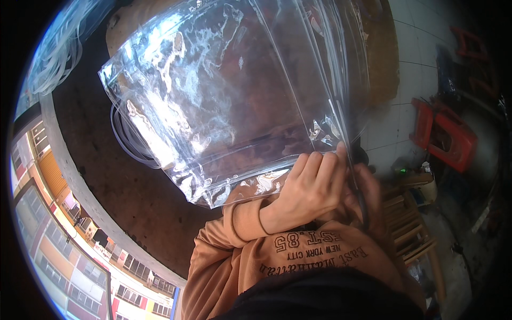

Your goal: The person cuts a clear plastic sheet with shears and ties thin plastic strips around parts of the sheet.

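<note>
A large clear plastic sheet [240, 96], folded or shaped like a bag, lies spread in front of me, shiny and creased. At its near right corner my left hand [314, 184] is closed, fingers curled on the plastic's edge. Beside it, a thin dark strip [349, 154] runs along the sheet's right side and down toward my chest. My right hand [367, 186] is just right of the left one, at the strip. Motion blurs it and the strip partly covers it, so its fingers cannot be made out.
Under the plastic is a brown tabletop [385, 58]. A loop of clear strip [128, 141] sticks out at the sheet's left, and clear tubing [56, 66] hangs at upper left. To the right stand a red plastic stool [450, 140] and a wooden slatted chair [410, 226]. A pale ledge [69, 176] curves along the left.
</note>
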